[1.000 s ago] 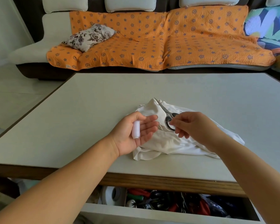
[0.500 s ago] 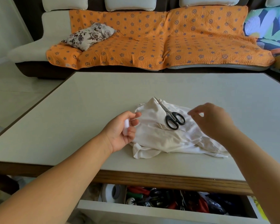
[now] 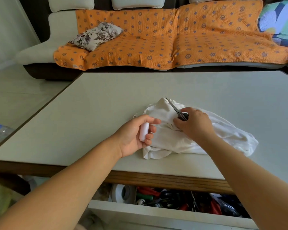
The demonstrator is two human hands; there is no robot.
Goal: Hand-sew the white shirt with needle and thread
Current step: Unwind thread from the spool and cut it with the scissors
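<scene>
Both forearms stretch forward. The left hand (image 3: 133, 138) grips a white thread spool (image 3: 144, 131); the right hand (image 3: 195, 125), palm down, pinches the scissors (image 3: 175, 107) at the handles.

No text, brand, number or sign can be read anywhere in the view; the small pale tag (image 3: 75, 66) at the edge of the orange sofa cover (image 3: 156, 47) is too small to make out.
</scene>
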